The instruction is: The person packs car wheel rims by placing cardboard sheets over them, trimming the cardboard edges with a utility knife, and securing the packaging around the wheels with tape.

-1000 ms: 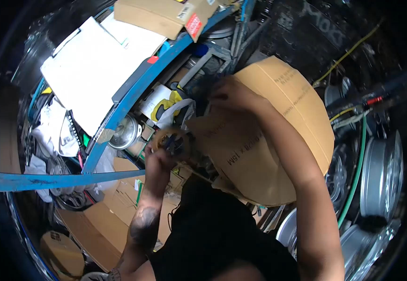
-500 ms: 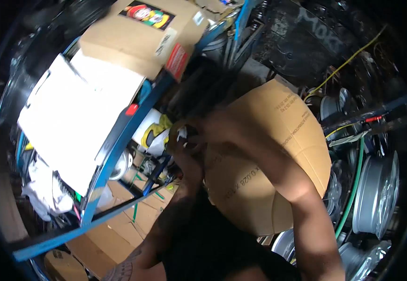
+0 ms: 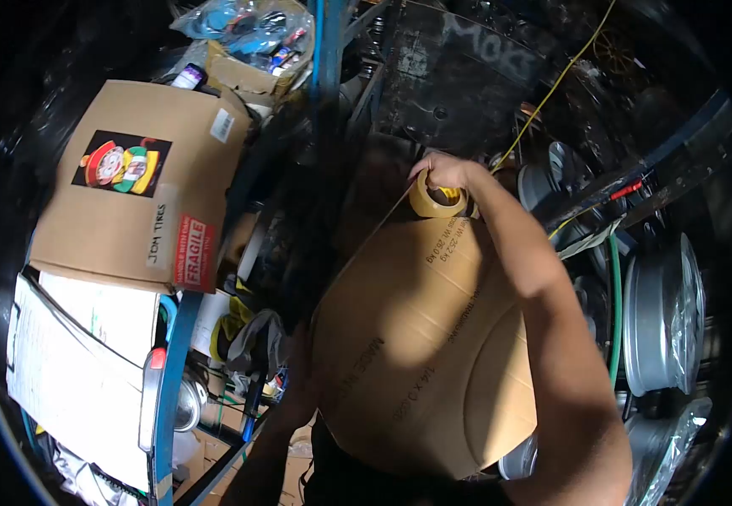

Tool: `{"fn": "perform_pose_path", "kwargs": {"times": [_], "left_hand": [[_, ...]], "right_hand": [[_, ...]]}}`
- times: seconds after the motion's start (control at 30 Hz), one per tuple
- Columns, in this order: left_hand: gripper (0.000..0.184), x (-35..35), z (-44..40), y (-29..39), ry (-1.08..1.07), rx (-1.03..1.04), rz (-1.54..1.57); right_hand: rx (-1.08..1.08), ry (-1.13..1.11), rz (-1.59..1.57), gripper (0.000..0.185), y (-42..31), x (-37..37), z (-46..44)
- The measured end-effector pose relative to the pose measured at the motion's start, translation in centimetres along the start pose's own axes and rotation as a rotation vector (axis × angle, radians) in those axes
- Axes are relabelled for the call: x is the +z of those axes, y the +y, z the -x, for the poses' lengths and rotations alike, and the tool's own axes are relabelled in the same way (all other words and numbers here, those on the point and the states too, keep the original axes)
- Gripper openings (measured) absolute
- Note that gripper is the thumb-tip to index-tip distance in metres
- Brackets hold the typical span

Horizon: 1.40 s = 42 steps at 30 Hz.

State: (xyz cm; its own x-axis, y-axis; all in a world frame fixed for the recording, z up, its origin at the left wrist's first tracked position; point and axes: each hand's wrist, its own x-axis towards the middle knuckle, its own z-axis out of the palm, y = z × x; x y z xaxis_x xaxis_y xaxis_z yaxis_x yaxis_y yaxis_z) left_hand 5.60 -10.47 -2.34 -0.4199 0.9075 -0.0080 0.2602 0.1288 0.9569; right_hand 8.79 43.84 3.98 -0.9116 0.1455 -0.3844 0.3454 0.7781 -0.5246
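Note:
My right hand is closed on a roll of clear brown packing tape at the far edge of a big, rounded cardboard piece with printed lettering. From the roll, a thin line that looks like a pulled strip of tape runs down along the cardboard's left edge. My left hand is at that left edge, low down and in deep shade. It seems to touch the cardboard, but its fingers are too dark to make out.
On the left, a blue-framed shelf carries a closed cardboard box with a red fragile label, above white panels. Metal wheel rims stand on the right. A green hose and a yellow cord run past them.
My hands were together at the tape roll by the cardboard's left side. Now my right hand has carried the roll to the far edge, while my left is lower at the left edge. The view has shifted.

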Motion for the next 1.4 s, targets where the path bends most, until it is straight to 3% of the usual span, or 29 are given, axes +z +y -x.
{"fn": "perform_pose_path", "kwargs": {"times": [0.07, 0.17, 0.23, 0.33, 0.47, 0.57, 0.67, 0.7, 0.77, 0.83, 0.93, 1.07, 1.13, 1.17, 1.2, 1.27, 1.37, 1.4], "left_hand": [[0.077, -0.6, -0.4, -0.1, -0.025, 0.159, -0.376], [0.083, -0.9, -7.0, 5.3, -0.090, 0.100, -0.392], [0.073, 1.6, -14.0, 9.2, -0.078, 0.298, -0.522], [0.068, 7.3, -24.1, 9.6, -0.135, 0.149, -0.579], [0.055, 8.7, -26.4, 10.0, -0.210, 0.026, -0.676], [0.059, 8.1, -27.8, 9.1, -0.305, 0.070, -0.783], [0.067, 10.0, -31.8, 7.4, -0.502, 0.223, -0.722], [0.069, 11.2, -31.7, 8.4, -0.459, 0.155, -0.733], [0.073, 14.2, -31.0, 10.4, -0.371, 0.022, -0.754], [0.078, 14.0, -30.2, 12.2, -0.351, 0.008, -0.726], [0.081, 13.8, -30.3, 11.5, -0.309, 0.014, -0.808], [0.081, 12.2, -29.9, 11.9, -0.366, -0.062, -0.797], [0.080, 12.3, -29.6, 11.2, -0.343, -0.003, -0.773], [0.080, 12.2, -29.5, 10.9, -0.322, 0.025, -0.758], [0.077, 12.0, -29.3, 11.0, -0.331, 0.042, -0.756], [0.071, 11.8, -28.4, 11.6, -0.355, 0.085, -0.768], [0.064, 11.6, -25.1, 12.2, -0.345, 0.199, -0.677], [0.065, 11.6, -21.7, 13.6, -0.313, 0.449, -0.772]], "right_hand": [[0.123, 0.158, 0.073, 0.048, -0.5, 1.3, 2.8], [0.212, 0.232, -0.065, 0.045, -0.8, 1.6, 3.4], [0.172, 0.263, -0.074, 0.045, 0.2, 2.4, 3.3], [0.094, 0.302, -0.063, 0.045, 1.5, 2.7, 2.9], [0.040, 0.286, -0.008, 0.045, 3.2, -1.2, 7.1], [0.205, 0.215, -0.244, 0.047, 8.5, 1.2, 8.9], [0.319, 0.395, -0.510, 0.047, 10.0, 5.8, 10.3], [0.362, 0.421, -0.634, 0.047, 9.0, 6.4, 10.7], [0.303, 0.478, -0.416, 0.053, 5.2, 5.1, 12.4], [0.009, 0.547, -0.374, 0.060, 8.8, 5.1, 11.6], [0.035, 0.567, -0.345, 0.067, 8.7, 0.8, 14.9], [-0.051, 0.575, -0.282, 0.060, 14.8, 2.6, 28.8], [0.046, 0.683, -0.495, 0.050, 15.9, 10.6, 37.1], [0.235, 0.710, -0.611, 0.048, 14.8, 14.6, 40.7], [0.315, 0.653, -0.399, 0.051, 11.0, 17.0, 43.3], [0.425, 0.830, -0.494, 0.063, 7.3, 24.2, 45.4], [0.568, 0.803, 0.165, 0.043, 1.0, 23.0, 45.6], [0.534, 0.814, 0.111, 0.037, 0.7, 22.9, 45.6]]}}
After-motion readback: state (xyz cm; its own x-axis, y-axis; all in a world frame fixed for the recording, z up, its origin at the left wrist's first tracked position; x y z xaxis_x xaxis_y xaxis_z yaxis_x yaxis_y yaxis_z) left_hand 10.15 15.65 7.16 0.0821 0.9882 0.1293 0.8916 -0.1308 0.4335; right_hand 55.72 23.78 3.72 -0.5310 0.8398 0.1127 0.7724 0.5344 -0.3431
